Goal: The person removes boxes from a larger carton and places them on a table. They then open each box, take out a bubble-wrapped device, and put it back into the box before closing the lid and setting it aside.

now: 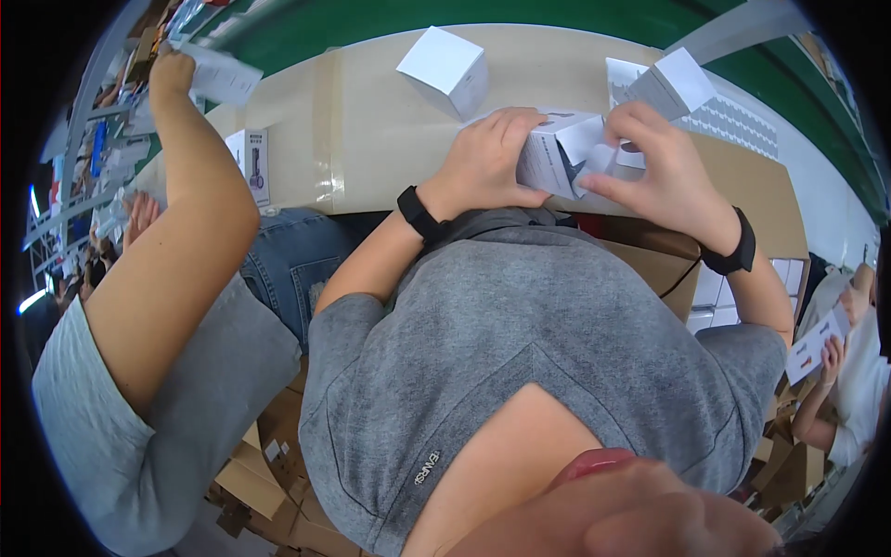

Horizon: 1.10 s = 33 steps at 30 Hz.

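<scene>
A small white carton (546, 165) with dark print lies at the table's near edge, its right end open with the flaps sticking out. My left hand (487, 160) grips it from the left, thumb along the near side and fingers over the top. At the open end, my right hand (661, 169) has thumb and fingers closed on a white flap (599, 160). What lies inside the carton is mostly hidden; a dark gap shows beside the flap. Beyond my hands stands a closed white box (444, 72). Another white box (676, 84) sits tilted past my right hand.
Under that farther box lies a white patterned sheet (738, 123). An open brown carton (747, 176) holding white boxes stands at my right. On the left a co-worker's arm (200, 176) reaches across, near a printed box (251, 165). Another person at right holds a printed flat piece (819, 345).
</scene>
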{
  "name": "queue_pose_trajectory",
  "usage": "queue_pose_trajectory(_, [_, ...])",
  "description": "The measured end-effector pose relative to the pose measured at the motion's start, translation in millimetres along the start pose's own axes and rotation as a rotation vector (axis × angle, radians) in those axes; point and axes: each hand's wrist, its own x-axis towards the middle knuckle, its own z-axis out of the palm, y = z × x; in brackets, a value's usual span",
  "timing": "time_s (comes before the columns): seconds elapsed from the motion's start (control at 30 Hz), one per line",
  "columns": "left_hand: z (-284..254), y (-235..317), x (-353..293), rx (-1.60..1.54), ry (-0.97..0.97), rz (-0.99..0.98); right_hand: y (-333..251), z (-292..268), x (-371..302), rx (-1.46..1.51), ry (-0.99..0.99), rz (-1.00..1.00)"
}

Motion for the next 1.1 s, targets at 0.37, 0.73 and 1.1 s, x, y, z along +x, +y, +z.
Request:
queue_pose_trajectory(0.37, [11,-16,12,-0.241,-0.084,-0.189,64,23,48,1.034,0.04,0.496])
queue_pose_trajectory(0.73, [-15,-25,4,-0.306,0.02,-0.628,14,57,12,-0.429,0.024,-0.52])
queue_pose_trajectory(1.1, [-6,18,11,0.22,-0.046,0.304,11,59,-13,-0.01,0.1,-0.157])
